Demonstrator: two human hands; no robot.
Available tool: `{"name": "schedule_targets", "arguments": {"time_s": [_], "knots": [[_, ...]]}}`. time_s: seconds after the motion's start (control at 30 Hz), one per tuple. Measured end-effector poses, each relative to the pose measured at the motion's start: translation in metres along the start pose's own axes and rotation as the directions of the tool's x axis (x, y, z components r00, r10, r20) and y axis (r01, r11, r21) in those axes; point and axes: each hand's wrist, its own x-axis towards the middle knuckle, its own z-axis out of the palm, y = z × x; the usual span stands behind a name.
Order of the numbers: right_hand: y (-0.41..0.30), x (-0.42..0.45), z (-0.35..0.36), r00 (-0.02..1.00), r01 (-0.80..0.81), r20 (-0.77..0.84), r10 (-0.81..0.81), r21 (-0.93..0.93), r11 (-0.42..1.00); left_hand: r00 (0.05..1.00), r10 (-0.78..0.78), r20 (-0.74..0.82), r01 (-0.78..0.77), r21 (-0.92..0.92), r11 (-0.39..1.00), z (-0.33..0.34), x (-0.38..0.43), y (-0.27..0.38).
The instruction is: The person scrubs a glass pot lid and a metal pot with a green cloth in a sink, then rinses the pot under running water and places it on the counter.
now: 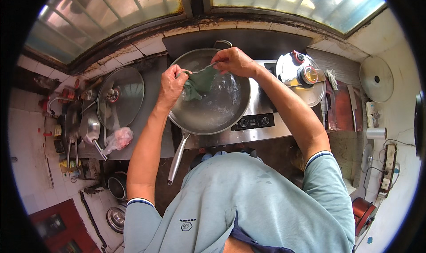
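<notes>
A green cloth [199, 83] is stretched between my two hands above a large frying pan [206, 120]. My left hand [173, 85] grips its bunched left part near the pan's left rim. The cloth's upper right edge is pinched in the fingers of my right hand [234, 62], over the far right part of the pan. Water with ripples and bright reflections lies in the pan, which rests on the stainless steel gas stove [256, 101]. The pan's long metal handle [178, 160] points towards me, to the left. A small loop handle [223, 42] shows at its far side.
Left on the counter are a glass lid [120, 98], a saucepan [90, 128] and a knotted plastic bag [119, 139]. A steel lid or pot [293, 65] with a jar on top stands right of the pan. Farther right, a cleaver [351, 103] lies on a reddish board [341, 110].
</notes>
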Motion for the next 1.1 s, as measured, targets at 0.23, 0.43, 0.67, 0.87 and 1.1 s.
{"name": "schedule_targets", "arguments": {"time_s": [0.23, 0.43, 0.67, 0.87, 1.1], "knots": [[-0.027, -0.011, 0.033, 0.977, 0.075, -0.197, -0.087, -0.069, 0.995, 0.995, 0.093, 0.039, -0.099, 0.551, 0.829, 0.013, -0.001, 0.011], [-0.032, -0.011, 0.056, 0.909, 0.220, -0.241, -0.340, -0.418, 0.882, 0.966, 0.250, 0.059, -0.247, 0.479, 0.842, 0.017, 0.014, -0.006], [-0.042, -0.022, 0.081, 0.936, 0.228, -0.176, -0.305, -0.358, 0.906, 0.993, -0.114, 0.007, 0.109, 0.258, 0.960, 0.006, 0.029, 0.000], [-0.012, -0.008, 0.076, 0.879, 0.282, -0.229, -0.419, -0.459, 0.842, 0.927, -0.342, 0.151, 0.353, -0.056, 0.934, 0.028, 0.021, 0.033], [-0.050, -0.004, 0.034, 0.926, 0.306, -0.129, -0.356, -0.298, 0.904, 0.930, -0.239, 0.279, 0.032, 0.586, 0.809, -0.002, 0.009, 0.016]]}}
